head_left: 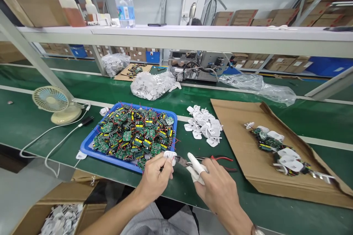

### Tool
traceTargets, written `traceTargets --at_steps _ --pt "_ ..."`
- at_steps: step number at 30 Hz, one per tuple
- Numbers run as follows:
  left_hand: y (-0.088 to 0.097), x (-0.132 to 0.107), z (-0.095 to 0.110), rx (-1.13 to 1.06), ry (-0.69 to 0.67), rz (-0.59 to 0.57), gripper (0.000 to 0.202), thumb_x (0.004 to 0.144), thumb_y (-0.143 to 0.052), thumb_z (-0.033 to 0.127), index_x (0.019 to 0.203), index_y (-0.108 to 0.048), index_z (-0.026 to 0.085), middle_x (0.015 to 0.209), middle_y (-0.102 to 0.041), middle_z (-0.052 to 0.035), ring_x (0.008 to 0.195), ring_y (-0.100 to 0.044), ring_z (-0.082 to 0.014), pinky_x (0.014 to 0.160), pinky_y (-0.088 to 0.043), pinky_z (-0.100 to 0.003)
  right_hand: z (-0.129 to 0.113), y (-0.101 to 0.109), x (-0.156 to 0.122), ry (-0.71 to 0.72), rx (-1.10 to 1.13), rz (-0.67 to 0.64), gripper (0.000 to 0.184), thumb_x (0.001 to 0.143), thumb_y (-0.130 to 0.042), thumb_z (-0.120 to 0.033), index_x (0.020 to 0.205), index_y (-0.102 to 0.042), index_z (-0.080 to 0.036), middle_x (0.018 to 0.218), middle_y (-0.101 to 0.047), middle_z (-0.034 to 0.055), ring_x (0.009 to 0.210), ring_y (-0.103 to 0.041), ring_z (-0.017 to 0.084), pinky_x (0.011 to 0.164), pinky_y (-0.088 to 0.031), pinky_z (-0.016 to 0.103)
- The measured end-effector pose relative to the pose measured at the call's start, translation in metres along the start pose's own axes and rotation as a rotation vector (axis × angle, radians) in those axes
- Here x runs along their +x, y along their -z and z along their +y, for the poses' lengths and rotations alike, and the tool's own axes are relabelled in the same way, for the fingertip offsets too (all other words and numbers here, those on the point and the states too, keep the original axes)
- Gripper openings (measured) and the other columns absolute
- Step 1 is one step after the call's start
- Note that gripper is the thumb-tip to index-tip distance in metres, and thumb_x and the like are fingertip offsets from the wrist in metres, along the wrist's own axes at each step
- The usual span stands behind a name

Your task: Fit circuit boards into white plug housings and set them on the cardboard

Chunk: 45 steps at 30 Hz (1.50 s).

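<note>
My left hand [156, 172] pinches a small white plastic cover [170, 155] at the front edge of a blue tray. My right hand [215, 180], with white finger cots on thumb and forefinger, is closed around pliers [181, 161]. The metal jaws touch or nearly touch the cover; the exact contact is too small to make out. Red handles [223, 158] show beyond the right hand; I cannot tell whether they belong to the same tool. Wired green circuit boards [138, 132] heap up in the blue tray [85, 147]. More white covers [204, 124] lie piled right of it.
Flat cardboard [234, 125] at right bears boards joined with white covers [289, 159]. A fan [52, 101] and cables stand left. Behind are a bag of white parts [153, 85] and an overhead shelf [193, 36]. A carton of white pieces [91, 213] sits below left.
</note>
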<state>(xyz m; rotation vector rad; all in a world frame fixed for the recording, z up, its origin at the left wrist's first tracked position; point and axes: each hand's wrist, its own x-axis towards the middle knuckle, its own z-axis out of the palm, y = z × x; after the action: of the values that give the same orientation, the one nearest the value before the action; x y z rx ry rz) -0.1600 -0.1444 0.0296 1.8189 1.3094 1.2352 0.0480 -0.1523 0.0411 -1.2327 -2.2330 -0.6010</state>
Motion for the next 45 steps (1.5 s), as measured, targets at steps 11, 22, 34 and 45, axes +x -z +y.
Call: traceTargets --at_steps 11,22,34,45 --pt "-0.006 -0.004 0.008 0.053 -0.003 0.026 0.041 0.102 -0.044 0.026 0.063 -0.057 0.021 0.056 -0.055 0.0016 0.055 -0.057 -0.0123 0.058 -0.043 -0.024 -0.005 0.001 -0.002 0.001 -0.114 0.026 0.020 0.086 -0.057 -0.014 0.068 -0.058 -0.022 0.093 -0.059 0.0128 0.084 -0.049 0.024 0.068 -0.036 0.037" --pt "-0.001 -0.001 -0.002 0.203 -0.303 0.076 0.043 0.102 -0.039 0.018 0.061 -0.052 0.021 0.061 -0.055 -0.0007 0.057 -0.055 -0.0131 0.057 -0.042 -0.025 -0.006 -0.010 -0.023 -0.190 0.361 -0.076 0.016 0.085 -0.053 -0.016 0.088 -0.068 -0.022 0.079 -0.060 0.0039 0.064 -0.053 0.016 0.052 -0.039 0.027" --pt "0.003 0.002 -0.002 0.189 -0.262 0.064 0.041 0.104 -0.037 0.021 0.067 -0.053 0.021 0.066 -0.061 -0.0016 0.059 -0.058 -0.0128 0.059 -0.045 -0.025 -0.004 -0.009 -0.028 -0.282 0.525 -0.114 0.018 0.090 -0.058 -0.024 0.102 -0.071 -0.021 0.088 -0.066 0.0067 0.072 -0.057 0.019 0.061 -0.047 0.030" --pt "0.000 -0.008 0.001 0.197 -0.195 -0.043 0.032 0.104 -0.035 0.019 0.075 -0.049 0.021 0.071 -0.053 -0.0006 0.061 -0.050 -0.0136 0.060 -0.041 -0.027 -0.011 0.008 -0.010 -0.087 0.047 0.002 0.014 0.085 -0.057 -0.016 0.090 -0.069 -0.021 0.095 -0.061 0.0108 0.089 -0.051 0.024 0.078 -0.041 0.038"
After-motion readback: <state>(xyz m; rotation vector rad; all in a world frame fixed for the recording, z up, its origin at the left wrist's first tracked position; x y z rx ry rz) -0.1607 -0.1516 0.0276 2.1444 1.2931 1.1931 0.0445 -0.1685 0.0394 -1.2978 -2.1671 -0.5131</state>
